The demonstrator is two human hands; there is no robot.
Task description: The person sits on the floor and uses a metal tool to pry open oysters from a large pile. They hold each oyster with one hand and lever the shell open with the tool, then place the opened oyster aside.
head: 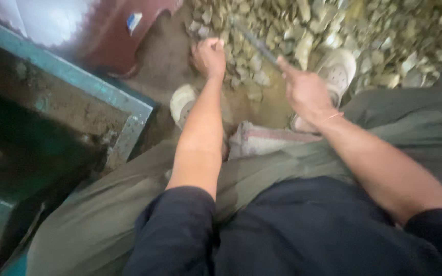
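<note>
On the ground ahead of the seated person, a heap of shells [333,25] is spread across the upper part of the view. The left hand [210,57] is closed at the near edge of the heap, apparently around a single shell, though the piece itself is hidden by the fingers. The right hand [305,89] is clamped on a thin dark blade [254,41], which is pointed up and left over the heap. The two hands are held apart, with the blade tip just above and to the right of the left fist.

The step in hand is judged to be the picking up and working of one shell with the blade. For the next move, the blade tip would need to be brought to the piece in the left fist, and a firm hold would be required, since a slip would send the edge toward the fingers.

The ground is packed brown dirt [164,56], damp in look. Pale clogs [336,71] are worn, set against the heap. A folded whitish cloth [262,140] is lying between the knees. To the left, a teal-rimmed trough [78,79] with a dark inside is seen, and behind it a reddish plastic stool [124,36]. The picture is blurred, so finer detail cannot be confirmed.
</note>
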